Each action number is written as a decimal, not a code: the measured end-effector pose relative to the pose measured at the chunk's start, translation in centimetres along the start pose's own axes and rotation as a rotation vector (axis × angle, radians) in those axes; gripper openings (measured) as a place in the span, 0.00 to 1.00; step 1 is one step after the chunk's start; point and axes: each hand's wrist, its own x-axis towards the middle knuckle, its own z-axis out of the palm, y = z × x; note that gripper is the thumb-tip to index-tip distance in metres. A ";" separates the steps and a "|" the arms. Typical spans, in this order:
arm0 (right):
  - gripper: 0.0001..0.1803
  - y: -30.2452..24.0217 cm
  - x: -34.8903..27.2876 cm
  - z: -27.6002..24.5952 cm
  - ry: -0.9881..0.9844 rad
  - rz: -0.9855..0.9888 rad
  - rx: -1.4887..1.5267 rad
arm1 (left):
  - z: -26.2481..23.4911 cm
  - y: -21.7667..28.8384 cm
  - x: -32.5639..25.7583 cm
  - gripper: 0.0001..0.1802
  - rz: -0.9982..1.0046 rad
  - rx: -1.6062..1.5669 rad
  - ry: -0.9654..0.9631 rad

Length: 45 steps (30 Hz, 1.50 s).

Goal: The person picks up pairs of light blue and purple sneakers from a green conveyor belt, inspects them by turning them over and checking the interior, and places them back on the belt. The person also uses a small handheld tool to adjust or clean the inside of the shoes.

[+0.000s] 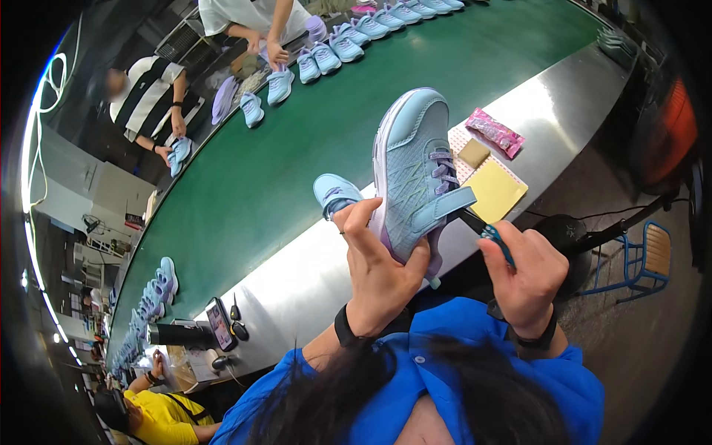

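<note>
Taking the raised light-blue sneaker as the landmark: far to its lower left, a phone and keys lie on the steel desk. Just left of it, a second sneaker rests at the edge of the green conveyor belt. The left hand is clamped on the raised sneaker from below, thumb on the sole side, holding it toe-up above the desk. To the sneaker's right, the right hand is closed around a dark tool with a blue handle, whose tip meets the strap. Behind lie a yellow pad and a pink packet. Done well, I judge, the shoe stays steady and the tool moves lightly, so the fabric isn't nicked.
</note>
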 end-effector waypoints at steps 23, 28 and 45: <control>0.17 5.8 -1.3 12.0 -0.442 0.328 -0.198 | -7.9 -15.3 -10.3 0.34 -0.613 0.395 0.128; 0.19 6.0 -1.0 12.8 -0.384 0.232 -0.350 | -8.3 -7.8 -4.8 0.32 -0.453 0.538 -0.164; 0.19 -4.8 -1.1 19.3 -0.936 0.229 0.809 | -17.3 -14.7 -3.7 0.27 -0.392 0.605 -0.231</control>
